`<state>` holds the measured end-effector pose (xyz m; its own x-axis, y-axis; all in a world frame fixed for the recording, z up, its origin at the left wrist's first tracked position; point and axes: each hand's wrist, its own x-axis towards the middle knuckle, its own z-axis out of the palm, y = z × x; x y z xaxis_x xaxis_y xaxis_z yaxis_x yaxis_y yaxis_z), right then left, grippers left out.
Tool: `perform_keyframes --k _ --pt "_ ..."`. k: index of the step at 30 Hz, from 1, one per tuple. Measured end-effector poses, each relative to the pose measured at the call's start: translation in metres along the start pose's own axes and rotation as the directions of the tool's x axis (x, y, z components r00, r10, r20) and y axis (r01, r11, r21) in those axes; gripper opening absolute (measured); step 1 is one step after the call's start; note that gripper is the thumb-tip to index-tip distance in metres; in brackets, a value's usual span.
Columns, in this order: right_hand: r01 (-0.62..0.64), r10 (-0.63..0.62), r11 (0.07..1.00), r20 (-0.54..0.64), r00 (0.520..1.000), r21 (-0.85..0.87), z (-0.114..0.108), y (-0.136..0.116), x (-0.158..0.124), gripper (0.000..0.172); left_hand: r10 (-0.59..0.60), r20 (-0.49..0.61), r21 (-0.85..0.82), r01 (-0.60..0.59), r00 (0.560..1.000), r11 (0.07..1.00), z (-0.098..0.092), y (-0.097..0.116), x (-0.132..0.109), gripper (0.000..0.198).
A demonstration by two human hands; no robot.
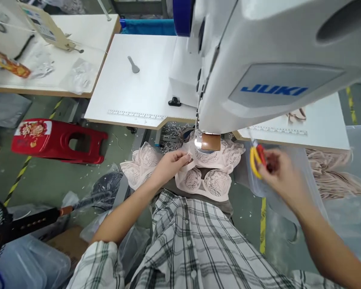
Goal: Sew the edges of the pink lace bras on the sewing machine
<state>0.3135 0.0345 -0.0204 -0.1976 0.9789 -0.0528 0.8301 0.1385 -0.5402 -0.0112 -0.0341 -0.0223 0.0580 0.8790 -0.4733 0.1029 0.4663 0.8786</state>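
Observation:
My left hand (pixel 171 163) is closed in a pinch on the pale pink strap of a lace bra, just left of the sewing machine's needle area. One lace bra (pixel 218 184) lies cups up across my lap, and more pink lace (pixel 145 161) spreads to its left. Out to the right, my right hand (pixel 278 166), smeared by motion, grips scissors (pixel 258 158) with red and yellow handles. Their blades point away from me, towards the table edge. The JUKI sewing machine (pixel 267 88) overhangs the bras and hides part of the lace behind its head.
The white machine table (pixel 132 90) carries a grey spoon-like tool (pixel 133 65) and a black clip (pixel 175 102). A red stool (pixel 58 140) is on the left. Clear bins with pink fabric pieces (pixel 337 172) stand right. A fan (pixel 21 224) is at lower left.

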Motion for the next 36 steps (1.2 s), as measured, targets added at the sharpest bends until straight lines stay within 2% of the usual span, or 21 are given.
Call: perform_keyframes --k 1,3,5,8,11,14,18,21,24,29,32,36 --pt "0.056 -0.057 0.998 0.061 0.996 0.022 0.005 -0.007 -0.019 0.039 -0.003 0.018 -0.059 0.005 1.0 0.998 -0.001 -0.002 0.001 0.039" --pt "0.246 -0.251 0.968 0.154 0.956 0.048 0.019 -0.024 -0.047 0.041 0.0 0.039 -0.147 0.006 0.999 0.989 0.0 -0.004 0.002 0.039" --pt "0.395 -0.398 0.917 0.155 0.904 0.051 0.035 -0.042 -0.06 0.037 0.008 0.042 -0.177 0.0 0.999 0.984 0.002 -0.004 0.002 0.038" --pt "0.475 -0.478 0.878 0.102 0.872 0.053 0.055 -0.06 -0.056 0.033 0.021 0.055 -0.145 -0.013 0.998 0.989 0.005 0.0 0.0 0.036" --pt "0.473 -0.479 0.878 0.097 0.872 0.077 0.065 -0.066 -0.042 0.035 0.038 0.045 -0.028 -0.037 0.998 0.999 0.007 0.006 -0.005 0.028" --pt "0.445 -0.461 0.886 0.146 0.875 0.13 0.066 -0.067 -0.035 0.035 0.076 0.0 0.083 -0.076 0.997 0.994 0.009 0.01 -0.007 0.023" --pt "0.294 -0.342 0.927 0.202 0.918 0.232 0.063 -0.062 -0.04 0.031 0.072 -0.01 0.037 -0.072 0.997 0.997 0.006 0.012 -0.007 0.022" --pt "0.206 -0.255 0.934 0.14 0.957 0.294 0.064 -0.055 -0.047 0.028 0.07 -0.024 -0.007 -0.07 0.997 0.998 0.002 0.011 -0.005 0.027" --pt "0.256 -0.296 0.914 0.085 0.951 0.315 0.07 -0.054 -0.051 0.036 0.076 -0.026 0.004 -0.076 0.997 0.997 -0.002 0.011 -0.004 0.033" --pt "0.297 -0.342 0.899 0.093 0.935 0.321 0.08 -0.066 -0.045 0.039 0.083 -0.012 0.086 -0.082 0.996 0.993 -0.003 0.015 -0.004 0.036" --pt "0.259 -0.313 0.906 0.117 0.943 0.335 0.084 -0.074 -0.04 0.04 0.104 -0.011 0.13 -0.102 0.994 0.986 -0.002 0.017 -0.003 0.032" --pt "0.139 -0.231 0.907 0.194 0.953 0.397 0.087 -0.075 -0.034 0.038 0.103 -0.048 0.166 -0.094 0.993 0.982 -0.004 0.015 -0.001 0.027"
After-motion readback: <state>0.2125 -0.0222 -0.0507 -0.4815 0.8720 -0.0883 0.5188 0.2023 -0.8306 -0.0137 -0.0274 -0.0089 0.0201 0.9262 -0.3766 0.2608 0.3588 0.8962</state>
